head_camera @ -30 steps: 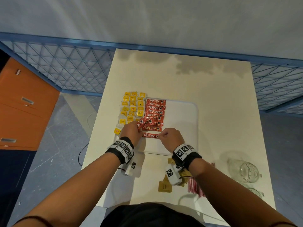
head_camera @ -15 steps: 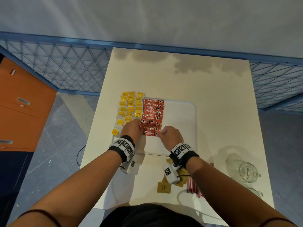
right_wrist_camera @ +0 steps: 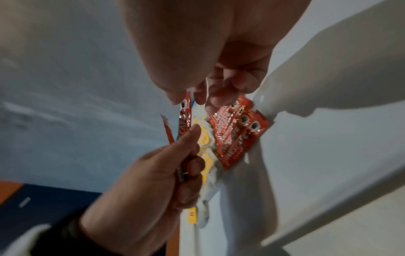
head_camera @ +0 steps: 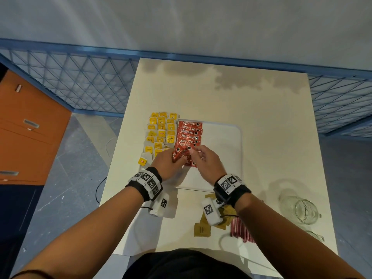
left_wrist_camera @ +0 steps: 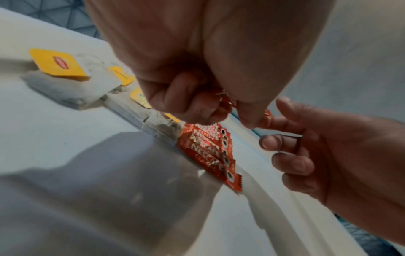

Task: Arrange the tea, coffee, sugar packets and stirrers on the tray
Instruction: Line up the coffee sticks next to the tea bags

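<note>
Nescafé Classic sachets (head_camera: 188, 135): red, white lettering, laid in an overlapping column along the left side of your white tray (head_camera: 225, 141). Your left hand (head_camera: 166, 165) grips a few spare sachets (head_camera: 177, 155) in curled fingers, above the column's near end. Your right hand (head_camera: 207, 162) pinches the tip of one of them. Tea bags (head_camera: 161, 133): yellow tags, some reading "Relax", in rows just left of the tray; nearest tag (left_wrist_camera: 59, 64) carries a red oval logo, too blurred to read. Tray's right side bare. Brown sugar packets (head_camera: 202, 229), red stirrers (head_camera: 239, 230) and a glass jar (head_camera: 302, 210) lie near you, off the tray.
</note>
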